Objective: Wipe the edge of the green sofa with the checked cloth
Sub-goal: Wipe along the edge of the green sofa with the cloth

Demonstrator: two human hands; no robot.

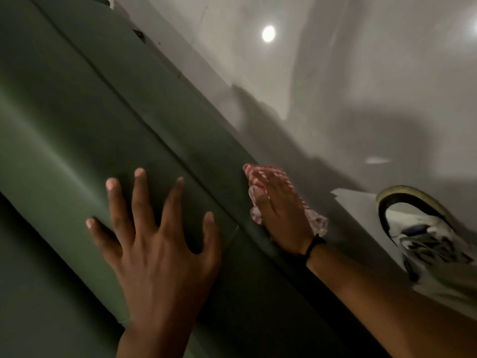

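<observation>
Sofa point(77, 140) fills my view: L hand point(157, 244) lies flat on it w/ fingers spread, R hand point(281, 215) presses checked cloth point(260, 174) against its outer edge, sneaker point(423, 228) just beyond.

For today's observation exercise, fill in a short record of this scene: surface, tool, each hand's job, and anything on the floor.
surface: green sofa, edge running diagonally
tool: checked cloth, red and white
right hand: pressing the cloth flat against the sofa's edge
left hand: spread open on the sofa
wrist: black band
floor: pale, glossy; one shoe
</observation>
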